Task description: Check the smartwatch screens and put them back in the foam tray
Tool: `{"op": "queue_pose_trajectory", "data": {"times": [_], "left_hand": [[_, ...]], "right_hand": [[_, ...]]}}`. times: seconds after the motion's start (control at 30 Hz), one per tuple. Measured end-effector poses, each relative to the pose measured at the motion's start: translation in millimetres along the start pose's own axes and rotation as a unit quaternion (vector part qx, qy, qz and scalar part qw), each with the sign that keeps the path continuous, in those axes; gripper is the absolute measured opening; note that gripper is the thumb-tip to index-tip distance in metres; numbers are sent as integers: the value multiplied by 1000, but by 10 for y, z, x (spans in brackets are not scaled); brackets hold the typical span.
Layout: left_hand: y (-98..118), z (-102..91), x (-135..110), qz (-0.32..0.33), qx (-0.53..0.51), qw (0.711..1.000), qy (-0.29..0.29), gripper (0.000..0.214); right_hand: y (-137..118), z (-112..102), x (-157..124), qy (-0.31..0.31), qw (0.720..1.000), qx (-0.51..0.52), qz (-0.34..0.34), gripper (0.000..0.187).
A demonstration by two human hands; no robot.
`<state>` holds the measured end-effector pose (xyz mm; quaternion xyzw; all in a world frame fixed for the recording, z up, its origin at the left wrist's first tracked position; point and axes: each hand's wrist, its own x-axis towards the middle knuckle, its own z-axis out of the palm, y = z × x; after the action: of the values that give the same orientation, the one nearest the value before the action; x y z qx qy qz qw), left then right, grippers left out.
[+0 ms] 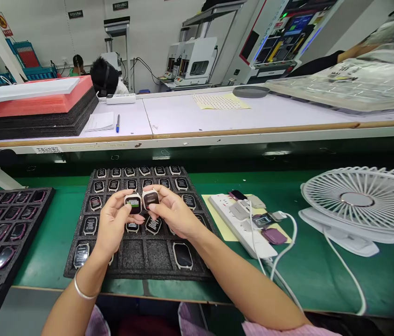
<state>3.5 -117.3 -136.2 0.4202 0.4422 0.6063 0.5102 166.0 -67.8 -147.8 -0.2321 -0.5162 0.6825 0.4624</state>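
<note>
My left hand point(115, 218) grips a smartwatch body point(134, 204) with a pale frame and a lit screen showing a green band. Right beside it, a second smartwatch body point(150, 198) with a darker, reddish-lit screen is pinched in my right hand point(174, 211). Both hands are held close together over a black foam tray point(132, 254). Rows of similar watch bodies sit in the tray's pockets, many with white text on their screens. One watch with a dark screen point(183, 255) lies in the front row at the right. My forearms and hands cover some pockets.
Left stands another foam tray point(25, 228) of purple-framed watches. To the right are a white power strip point(242, 226) with cables and several watches, and a white fan point(357, 200). A raised shelf point(183, 121) runs behind, with stacked foam sheets point(36, 107). Other people are beyond it.
</note>
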Motion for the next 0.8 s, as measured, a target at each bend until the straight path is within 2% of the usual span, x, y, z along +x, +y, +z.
{"op": "queue_pose_trajectory", "data": {"times": [0.27, 0.43, 0.8], "left_hand": [[-5, -26, -10, 14, -9, 1000, -17, 30], [-16, -5, 2, 24, 30, 999, -8, 37], [88, 19, -47, 31, 32, 999, -15, 49]], "right_hand": [[-8, -16, -5, -5, 1000, 12, 13, 30], [-5, -14, 1, 5, 1000, -3, 7, 31], [-19, 6, 10, 2, 1000, -8, -3, 35]]}}
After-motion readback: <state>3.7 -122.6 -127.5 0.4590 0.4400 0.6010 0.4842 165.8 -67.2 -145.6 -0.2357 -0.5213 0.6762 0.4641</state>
